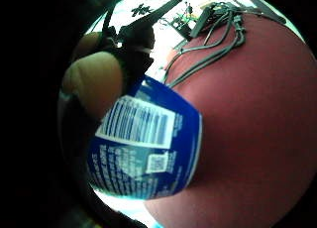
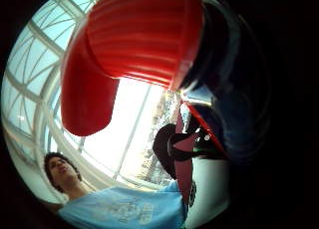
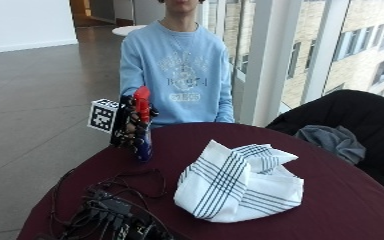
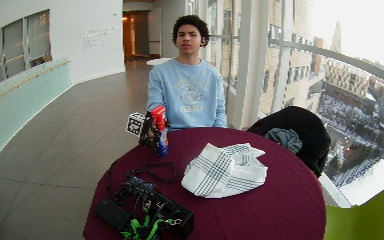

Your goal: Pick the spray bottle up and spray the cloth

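Observation:
A blue spray bottle (image 3: 143, 143) with a red trigger head (image 3: 141, 98) stands upright near the table's edge in front of the person. The gloved right hand (image 3: 129, 126) grips its neck, fingers curled round it. The bottle's blue labelled body (image 1: 146, 143) fills the little finger side palm view, above the maroon tablecloth (image 1: 252, 119). Its red head (image 2: 134, 45) looms in the thumb side palm view. A white cloth with dark stripes (image 3: 238, 180) lies bunched in the middle of the table, apart from the bottle. Whether the bottle's base touches the table I cannot tell.
A tangle of black cables and boxes (image 3: 112, 212) lies on the round maroon table (image 3: 338, 200) near its close edge. A black chair with grey clothing (image 3: 342, 132) stands beside the table, a green chair (image 4: 365, 215) farther round. Windows run behind.

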Available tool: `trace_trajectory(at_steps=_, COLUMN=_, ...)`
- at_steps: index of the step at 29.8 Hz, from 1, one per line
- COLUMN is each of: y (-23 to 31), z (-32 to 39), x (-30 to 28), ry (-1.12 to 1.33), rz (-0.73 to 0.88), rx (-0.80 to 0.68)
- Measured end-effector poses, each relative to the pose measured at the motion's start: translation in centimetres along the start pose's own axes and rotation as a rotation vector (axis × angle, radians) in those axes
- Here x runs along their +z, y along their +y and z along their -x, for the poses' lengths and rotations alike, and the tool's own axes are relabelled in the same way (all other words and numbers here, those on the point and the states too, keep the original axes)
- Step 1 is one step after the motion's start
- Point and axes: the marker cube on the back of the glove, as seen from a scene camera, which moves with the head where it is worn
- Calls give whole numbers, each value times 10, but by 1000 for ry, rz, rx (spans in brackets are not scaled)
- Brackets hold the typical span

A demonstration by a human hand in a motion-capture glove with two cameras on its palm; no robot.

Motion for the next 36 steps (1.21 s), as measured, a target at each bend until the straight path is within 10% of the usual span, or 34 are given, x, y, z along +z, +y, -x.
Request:
trace_trajectory(at_steps=8, y=-17, z=32, x=-1, ry=-166, rz=298, rx=-111)
trace_trajectory(at_steps=36, y=-91, z=87, x=109, ry=170, rz=945, rx=318)
